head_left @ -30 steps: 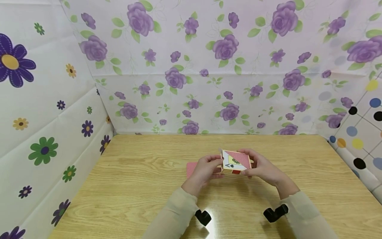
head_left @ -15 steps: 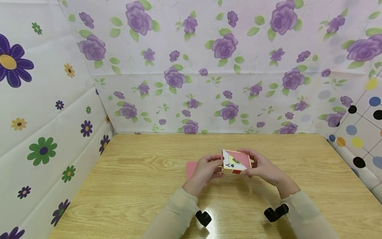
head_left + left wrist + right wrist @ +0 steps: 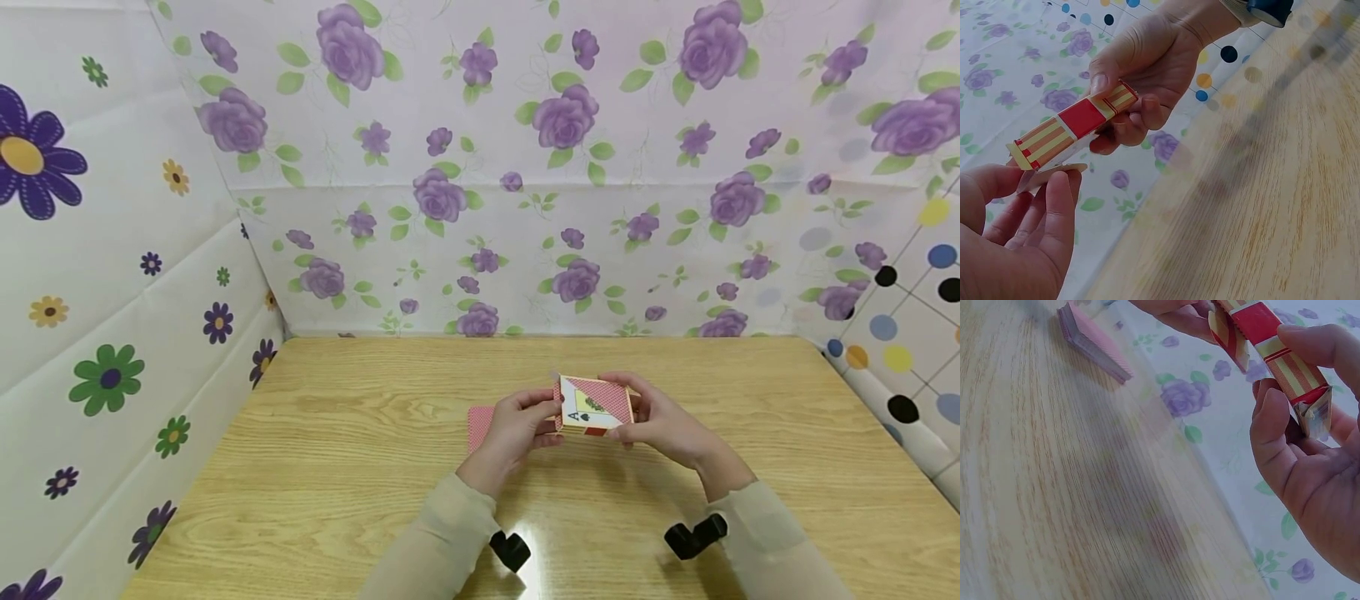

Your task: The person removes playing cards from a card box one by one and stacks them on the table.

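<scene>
Right hand: grip closed round the right end of the playing-card box, thumb on the near edge, index finger on the far edge. Left hand: grip closed at the opposite end, thumb and fingers pinching. What it pinches looks like a striped flap of the box, possibly a loose panel; fingers cover the join. Box sits tilted above the wood-grain surface, ace-of-spades face up. Card deck lies on the surface, red back up, near the left hand; head view shows one end only, remainder behind that hand. Right wrist view cuts off the left hand at its top edge.
</scene>
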`<state>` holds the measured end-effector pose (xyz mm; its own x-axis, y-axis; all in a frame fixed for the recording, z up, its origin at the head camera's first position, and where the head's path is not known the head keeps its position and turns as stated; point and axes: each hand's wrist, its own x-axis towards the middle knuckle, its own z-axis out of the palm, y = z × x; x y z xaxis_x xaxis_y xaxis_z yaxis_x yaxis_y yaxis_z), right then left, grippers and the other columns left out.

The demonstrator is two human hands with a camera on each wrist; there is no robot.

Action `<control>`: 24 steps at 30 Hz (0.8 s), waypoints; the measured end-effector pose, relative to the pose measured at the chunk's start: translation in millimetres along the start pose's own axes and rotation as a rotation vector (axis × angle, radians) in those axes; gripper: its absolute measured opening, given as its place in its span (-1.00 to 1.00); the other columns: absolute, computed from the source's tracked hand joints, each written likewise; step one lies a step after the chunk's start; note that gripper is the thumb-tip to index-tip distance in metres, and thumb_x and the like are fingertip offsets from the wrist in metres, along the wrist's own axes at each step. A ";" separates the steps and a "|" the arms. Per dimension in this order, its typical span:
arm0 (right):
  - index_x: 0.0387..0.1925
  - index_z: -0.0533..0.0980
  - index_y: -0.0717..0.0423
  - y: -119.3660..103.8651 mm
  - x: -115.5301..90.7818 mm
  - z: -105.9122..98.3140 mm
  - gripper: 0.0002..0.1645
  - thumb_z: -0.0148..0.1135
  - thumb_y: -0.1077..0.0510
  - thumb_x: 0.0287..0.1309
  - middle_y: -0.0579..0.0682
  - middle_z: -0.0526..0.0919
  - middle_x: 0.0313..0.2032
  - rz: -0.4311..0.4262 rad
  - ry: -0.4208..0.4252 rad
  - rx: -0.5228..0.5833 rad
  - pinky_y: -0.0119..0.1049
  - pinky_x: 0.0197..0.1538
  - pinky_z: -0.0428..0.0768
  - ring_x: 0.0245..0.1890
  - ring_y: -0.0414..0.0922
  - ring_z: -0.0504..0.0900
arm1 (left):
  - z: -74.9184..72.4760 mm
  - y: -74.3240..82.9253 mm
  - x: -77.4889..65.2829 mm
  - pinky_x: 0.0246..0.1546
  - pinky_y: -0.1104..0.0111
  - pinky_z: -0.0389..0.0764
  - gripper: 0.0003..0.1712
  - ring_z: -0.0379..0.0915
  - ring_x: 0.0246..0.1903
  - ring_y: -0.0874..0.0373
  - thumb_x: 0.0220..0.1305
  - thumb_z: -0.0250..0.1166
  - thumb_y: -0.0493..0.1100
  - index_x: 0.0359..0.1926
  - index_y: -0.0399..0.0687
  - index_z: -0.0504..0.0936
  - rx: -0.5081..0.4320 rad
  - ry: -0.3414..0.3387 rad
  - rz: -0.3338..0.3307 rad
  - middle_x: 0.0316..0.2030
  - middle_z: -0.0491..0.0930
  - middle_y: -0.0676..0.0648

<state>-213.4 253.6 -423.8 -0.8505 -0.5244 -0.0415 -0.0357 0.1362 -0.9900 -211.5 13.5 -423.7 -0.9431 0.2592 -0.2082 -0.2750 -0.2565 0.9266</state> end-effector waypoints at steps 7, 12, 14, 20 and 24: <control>0.40 -0.02 -0.06 -0.5 -1.1 0.1 -0.06 0.27 0.30 0.11 0.08 0.56 -0.04 -0.003 -0.024 0.060 -0.20 -0.37 0.58 -0.35 -0.15 0.54 | -2.1 0.2 -1.0 -0.37 0.29 0.70 -0.68 0.59 -0.54 0.22 0.25 0.25 -0.26 0.01 -0.28 0.58 -0.023 -0.003 -0.008 -0.31 0.61 -0.02; 0.38 -0.02 0.05 0.5 -1.1 -0.8 -0.12 0.22 0.34 0.14 0.06 0.60 -0.03 -0.028 -0.042 0.090 -0.24 -0.37 0.59 -0.27 -0.17 0.56 | -2.9 0.5 -2.0 -0.38 0.30 0.70 -0.68 0.59 -0.55 0.24 0.24 0.27 -0.24 0.00 -0.29 0.58 -0.039 -0.011 -0.005 -0.33 0.63 -0.01; 0.38 -0.03 0.09 1.3 -1.0 -1.6 -0.12 0.21 0.35 0.14 0.05 0.60 -0.03 -0.028 -0.041 0.094 -0.21 -0.35 0.60 -0.25 -0.17 0.57 | -2.8 1.3 -3.2 -0.39 0.30 0.70 -0.70 0.60 -0.54 0.24 0.24 0.27 -0.24 -0.02 -0.28 0.58 -0.043 -0.006 -0.009 -0.34 0.63 0.00; 0.39 -0.03 0.08 1.7 -1.8 -2.8 -0.10 0.23 0.34 0.14 0.05 0.58 -0.01 0.000 -0.017 0.086 -0.15 -0.32 0.61 -0.22 -0.16 0.56 | -2.9 1.5 -4.6 -0.34 0.26 0.70 -0.82 0.60 -0.53 0.22 0.24 0.27 -0.23 -0.18 -0.25 0.60 -0.044 0.011 -0.010 -0.38 0.62 -0.01; 0.39 -0.02 0.05 2.7 -2.2 -4.2 -0.11 0.23 0.33 0.14 0.05 0.59 -0.03 0.007 -0.018 0.091 -0.18 -0.31 0.60 -0.23 -0.16 0.56 | -3.7 1.8 -5.4 -0.32 0.24 0.70 -0.83 0.62 -0.51 0.21 0.24 0.27 -0.21 -0.20 -0.24 0.60 -0.044 0.008 -0.014 -0.38 0.62 -0.01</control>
<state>-213.8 258.6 -425.8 -0.8411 -0.5385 -0.0496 0.0184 0.0632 -0.9978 -207.7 8.1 -422.1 -0.9407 0.2552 -0.2234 -0.2956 -0.2938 0.9090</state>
